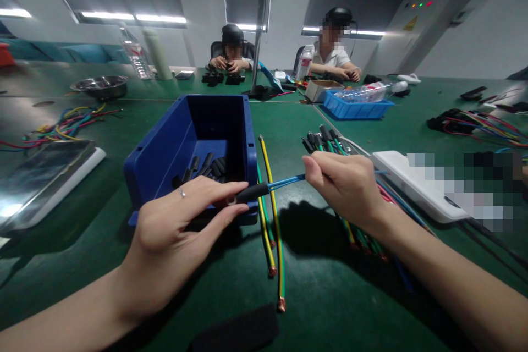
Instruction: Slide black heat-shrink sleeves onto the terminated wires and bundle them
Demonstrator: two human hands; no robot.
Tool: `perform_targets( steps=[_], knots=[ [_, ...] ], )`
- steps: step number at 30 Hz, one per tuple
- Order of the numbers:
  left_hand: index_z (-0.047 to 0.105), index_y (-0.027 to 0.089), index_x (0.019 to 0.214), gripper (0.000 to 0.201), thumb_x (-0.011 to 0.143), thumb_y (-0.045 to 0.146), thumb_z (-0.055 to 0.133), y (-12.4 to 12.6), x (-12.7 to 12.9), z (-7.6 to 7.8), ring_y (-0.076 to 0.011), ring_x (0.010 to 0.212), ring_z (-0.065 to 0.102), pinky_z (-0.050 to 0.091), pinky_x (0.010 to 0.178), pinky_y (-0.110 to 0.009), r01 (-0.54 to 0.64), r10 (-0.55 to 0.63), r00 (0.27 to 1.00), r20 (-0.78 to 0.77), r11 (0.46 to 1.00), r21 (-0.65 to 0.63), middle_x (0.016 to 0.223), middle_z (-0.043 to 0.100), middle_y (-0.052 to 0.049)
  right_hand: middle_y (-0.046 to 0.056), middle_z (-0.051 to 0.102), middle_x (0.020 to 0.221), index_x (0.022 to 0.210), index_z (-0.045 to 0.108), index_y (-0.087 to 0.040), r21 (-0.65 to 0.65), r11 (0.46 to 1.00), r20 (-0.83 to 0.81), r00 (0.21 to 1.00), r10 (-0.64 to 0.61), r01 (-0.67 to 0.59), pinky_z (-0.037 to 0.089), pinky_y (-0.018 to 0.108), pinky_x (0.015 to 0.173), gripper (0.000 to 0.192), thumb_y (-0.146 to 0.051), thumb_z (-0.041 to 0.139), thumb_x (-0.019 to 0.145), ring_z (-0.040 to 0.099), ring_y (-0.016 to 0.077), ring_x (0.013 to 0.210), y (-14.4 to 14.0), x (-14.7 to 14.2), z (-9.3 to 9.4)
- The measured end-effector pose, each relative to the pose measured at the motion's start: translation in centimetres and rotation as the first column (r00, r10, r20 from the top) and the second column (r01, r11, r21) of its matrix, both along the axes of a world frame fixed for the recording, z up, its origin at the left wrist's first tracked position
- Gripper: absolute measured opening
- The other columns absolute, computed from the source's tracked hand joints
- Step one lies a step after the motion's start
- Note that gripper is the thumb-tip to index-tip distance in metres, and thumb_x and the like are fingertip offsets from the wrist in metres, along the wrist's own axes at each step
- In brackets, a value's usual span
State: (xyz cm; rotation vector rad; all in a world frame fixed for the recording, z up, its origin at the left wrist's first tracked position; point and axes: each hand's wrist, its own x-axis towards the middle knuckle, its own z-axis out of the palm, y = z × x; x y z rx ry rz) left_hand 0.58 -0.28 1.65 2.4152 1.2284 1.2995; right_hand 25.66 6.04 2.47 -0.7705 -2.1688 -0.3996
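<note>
Between the thumb and fingers of my left hand (181,225) is a black tube (252,192), held in front of the blue bin (138,176). Thin blue wires (286,181) run from the tube's right end into my right hand (344,181), which is closed around them. Several similar black tubes (206,168) lie inside the bin. Below the held wires, yellow-green wires (277,231) with bare copper ends rest on the table. Close behind my right hand lies a bundle of wires with black sleeves (324,137), partly hidden by the hand.
A white power strip (412,184) sits to the right. At left are a phone-like device (49,176), a wire tangle (70,126) and a metal bowl (101,87). Farther back stand a light-blue basket (357,110) and bottles. Two people (233,47) sit across the table.
</note>
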Motion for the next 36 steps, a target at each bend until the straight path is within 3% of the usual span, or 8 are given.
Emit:
perform_targets(
  steps=[13,16,20,27,36],
  knots=[
    [0.069,0.024,0.113,0.023,0.091,0.018,0.066,0.1,-0.3,0.1,-0.0072,0.083,0.066,0.049,0.074,-0.015,0.064,-0.064,0.998,0.003,0.998,-0.003,0.094,0.072,0.004,-0.006,0.032,0.051,0.06,0.032,-0.022,-0.04,0.999,0.046,0.999,0.007,-0.005,0.024,0.026,0.045,0.041,-0.019,0.045,0.098,0.027,0.0077,0.044,0.1,0.2,0.0],
    [0.069,0.023,0.113,0.023,0.091,0.018,0.065,0.1,-0.2,0.1,-0.0082,0.082,0.066,0.05,0.072,-0.016,0.059,-0.059,0.998,-0.006,0.998,-0.003,0.093,0.072,0.003,-0.004,0.046,0.054,0.064,0.044,-0.021,-0.026,1.0,0.123,0.992,0.014,-0.011,0.026,0.026,0.045,0.037,-0.026,0.042,0.101,0.035,0.0082,0.044,0.0,0.4,0.3],
    [0.07,0.022,0.114,0.023,0.092,0.017,0.064,0.2,-0.1,0.1,-0.0076,0.08,0.065,0.05,0.071,-0.016,0.051,-0.051,0.999,-0.017,0.999,-0.001,0.091,0.071,0.002,0.001,0.064,0.071,0.091,0.064,-0.016,0.026,1.0,0.224,0.975,0.012,-0.018,0.033,0.026,0.05,0.031,-0.041,0.046,0.1,0.054,0.0113,0.057,-0.4,0.5,0.7],
    [0.07,0.023,0.115,0.025,0.092,0.017,0.064,0.1,-0.2,0.1,-0.0081,0.082,0.064,0.05,0.072,-0.017,0.078,-0.079,0.997,-0.009,0.997,-0.013,0.091,0.071,0.002,-0.002,0.055,0.057,0.071,0.067,-0.018,0.016,0.993,0.329,0.938,0.105,-0.116,0.029,0.029,0.05,0.033,-0.034,0.054,0.097,0.048,0.0111,0.053,-0.7,0.5,0.6],
    [0.071,0.025,0.11,0.02,0.091,0.023,0.066,0.0,0.0,0.4,-0.0088,0.074,0.065,0.049,0.067,-0.018,0.012,-0.013,0.999,-0.03,0.999,-0.032,0.089,0.073,0.003,-0.002,0.056,0.058,0.08,0.071,-0.017,0.025,0.991,0.218,0.968,0.121,-0.13,0.032,0.027,0.051,0.024,-0.033,0.06,0.094,0.046,0.0102,0.053,-0.6,0.6,0.9]
  ],
)
